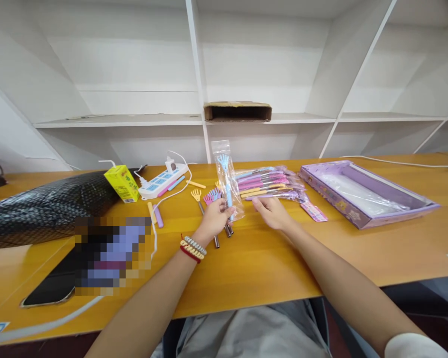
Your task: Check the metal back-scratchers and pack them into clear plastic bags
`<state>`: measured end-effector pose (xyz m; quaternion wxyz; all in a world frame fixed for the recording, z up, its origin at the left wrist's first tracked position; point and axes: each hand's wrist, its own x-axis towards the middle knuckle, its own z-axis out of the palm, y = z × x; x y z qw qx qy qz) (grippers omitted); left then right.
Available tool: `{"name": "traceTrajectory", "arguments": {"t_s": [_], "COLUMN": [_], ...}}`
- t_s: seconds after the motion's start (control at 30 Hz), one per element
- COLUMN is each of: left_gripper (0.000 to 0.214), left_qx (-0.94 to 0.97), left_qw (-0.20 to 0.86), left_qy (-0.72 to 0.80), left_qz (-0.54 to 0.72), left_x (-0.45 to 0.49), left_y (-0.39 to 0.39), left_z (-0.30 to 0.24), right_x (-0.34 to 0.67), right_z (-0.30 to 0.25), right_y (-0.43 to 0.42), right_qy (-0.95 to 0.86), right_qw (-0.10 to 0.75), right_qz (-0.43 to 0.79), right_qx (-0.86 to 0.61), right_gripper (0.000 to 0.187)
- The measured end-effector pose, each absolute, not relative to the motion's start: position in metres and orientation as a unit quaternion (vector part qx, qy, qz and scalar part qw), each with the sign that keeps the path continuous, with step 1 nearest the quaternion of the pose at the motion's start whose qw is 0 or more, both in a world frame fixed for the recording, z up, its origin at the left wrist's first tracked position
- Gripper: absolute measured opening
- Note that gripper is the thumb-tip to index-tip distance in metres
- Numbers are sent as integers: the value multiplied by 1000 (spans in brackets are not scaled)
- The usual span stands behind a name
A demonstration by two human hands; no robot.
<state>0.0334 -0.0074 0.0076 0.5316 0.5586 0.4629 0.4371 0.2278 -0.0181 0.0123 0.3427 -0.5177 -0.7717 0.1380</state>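
Observation:
In the head view, my left hand [213, 219] pinches the lower end of a clear plastic bag with a light-blue back scratcher [224, 161] inside, its claw end up. Just right of the bag is my right hand [273, 213], thumb and fingers drawn together; whether they hold anything is hidden. Behind that hand lies a pile of bagged back scratchers [271, 181] in blue, pink, yellow and purple. Partly under my left hand are loose back scratchers with metal rods, among them a yellow one [196, 195] and a pink one [209, 198].
A purple tray box [330, 203] with clear plastic inside stands right of the pile, near a pink card [314, 211]. On the left are a power strip [162, 181], a yellow drink carton [122, 184], a black bag [52, 204] and a phone [52, 278]. White shelves rise behind.

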Motion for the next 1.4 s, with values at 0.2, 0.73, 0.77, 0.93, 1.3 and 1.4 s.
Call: {"name": "traceTrajectory", "arguments": {"t_s": [0.2, 0.73, 0.77, 0.93, 1.3, 1.4], "left_gripper": [25, 19, 20, 20, 12, 12], "left_qx": [560, 661, 662, 673, 778, 807], "left_qw": [539, 487, 472, 424, 305, 255], "left_qy": [447, 407, 407, 402, 438, 446], "left_qz": [443, 401, 416, 453, 331, 293], "left_x": [34, 36, 36, 36, 31, 29], "left_y": [-11, -19, -19, -18, -27, -26], "left_z": [11, 1, 1, 5, 19, 20], "right_x": [227, 213, 213, 213, 216, 216], "right_z": [13, 4, 3, 4, 13, 15], "right_y": [-20, -25, -25, -25, -17, -15], "right_qy": [-780, -833, -832, -798, -644, -607], "right_qw": [350, 262, 263, 315, 548, 575], "right_qz": [165, 270, 263, 249, 371, 389], "right_qx": [-492, -407, -412, -449, -384, -386], "right_gripper": [49, 37, 36, 39, 36, 34]}}
